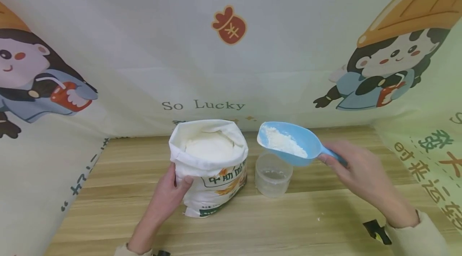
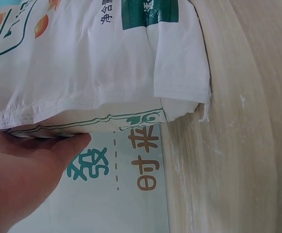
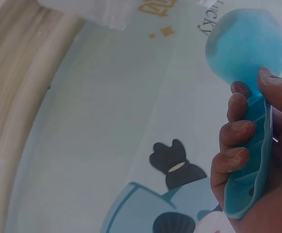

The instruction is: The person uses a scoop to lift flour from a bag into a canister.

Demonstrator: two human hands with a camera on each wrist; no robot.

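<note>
A blue plastic scoop (image 1: 309, 140) carrying white flour (image 1: 283, 143) is held level above the clear plastic cup (image 1: 273, 186). My right hand (image 1: 361, 174) grips its handle, and in the right wrist view the fingers (image 3: 235, 133) curl round that ribbed handle. To the left stands a white flour bag (image 1: 196, 192), its rim rolled down and flour (image 1: 209, 146) visible inside. My left hand (image 1: 167, 196) holds the bag's left side, thumb on the front. In the left wrist view that hand (image 2: 29, 170) is at the bag's lower edge, with some fingers hidden.
Everything stands on a wood-grain tabletop (image 1: 281, 224). A pale printed cloth (image 1: 288, 47) with cartoon figures rises behind the table and along both sides. Small white specks lie on the wood at the right.
</note>
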